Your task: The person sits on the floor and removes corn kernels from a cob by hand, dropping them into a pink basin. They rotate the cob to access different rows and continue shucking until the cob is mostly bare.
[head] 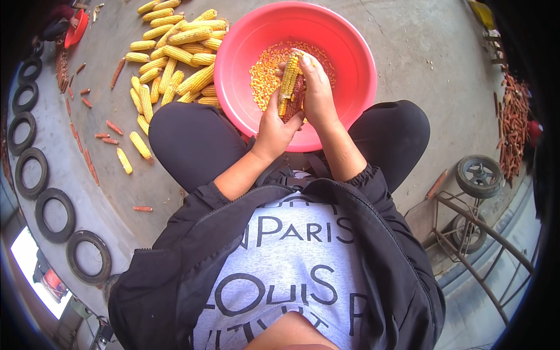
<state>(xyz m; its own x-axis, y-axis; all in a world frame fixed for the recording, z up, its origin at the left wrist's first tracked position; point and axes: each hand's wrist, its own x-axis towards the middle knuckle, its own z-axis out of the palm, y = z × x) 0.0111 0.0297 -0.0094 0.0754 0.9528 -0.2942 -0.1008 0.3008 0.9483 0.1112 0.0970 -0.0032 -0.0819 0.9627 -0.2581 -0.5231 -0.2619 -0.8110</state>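
Note:
Over a round pink plastic basin (pixel 350 100), my two hands hold corn together. My left hand (pixel 276 131) grips the lower end of a partly shelled yellow corn cob (pixel 289 81) and a bare reddish cob (pixel 295 98), which lie against each other. On their upper right side is my right hand (pixel 317 85), its thumb near the top of the yellow cob and its fingers partly hidden behind. Loose corn kernels (pixel 262 85) cover part of the basin's bottom. Beside the basin, on the left, lies a heap of yellow corn cobs (pixel 175 52).
Bare cobs (pixel 89 166) lie scattered on the concrete floor at left, beyond them a row of tyres (pixel 31 173). A person (pixel 57 19) with a red basin (pixel 76 28) is at top left. At right are a cob pile (pixel 514 127) and a wheeled metal cart (pixel 477 214).

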